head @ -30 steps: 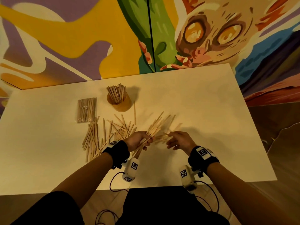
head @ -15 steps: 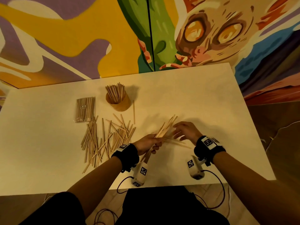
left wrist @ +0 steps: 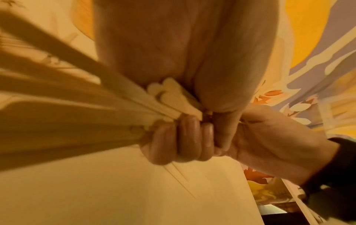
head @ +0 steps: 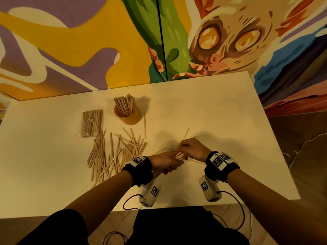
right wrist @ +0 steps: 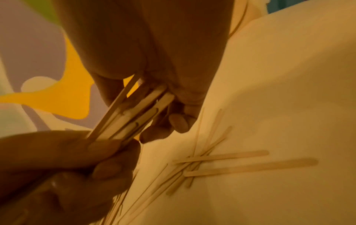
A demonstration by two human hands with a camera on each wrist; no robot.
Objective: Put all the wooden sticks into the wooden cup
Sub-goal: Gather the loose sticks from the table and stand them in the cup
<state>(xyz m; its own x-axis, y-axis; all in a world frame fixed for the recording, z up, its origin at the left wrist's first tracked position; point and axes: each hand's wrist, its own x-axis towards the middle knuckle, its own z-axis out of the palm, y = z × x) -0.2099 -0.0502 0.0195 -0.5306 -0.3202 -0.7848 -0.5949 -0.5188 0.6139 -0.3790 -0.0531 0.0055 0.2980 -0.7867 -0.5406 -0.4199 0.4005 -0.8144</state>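
A wooden cup with several sticks standing in it sits at the back left of the white table. A loose pile of wooden sticks lies in front of it. My left hand grips a bundle of sticks above the table's near middle; the bundle fans out in the left wrist view. My right hand meets the bundle's far end, its fingers curled round the bundled sticks. A few sticks lie on the table under the hands.
A wrapped pack of sticks lies left of the cup. One single stick lies right of the cup. A painted wall rises behind the table. The table's near edge runs just below my wrists, with cables hanging there.
The left hand has carried its bundle to the right and lowered it to a flatter angle. The right hand came in from the far side and closed on the bundle's end.
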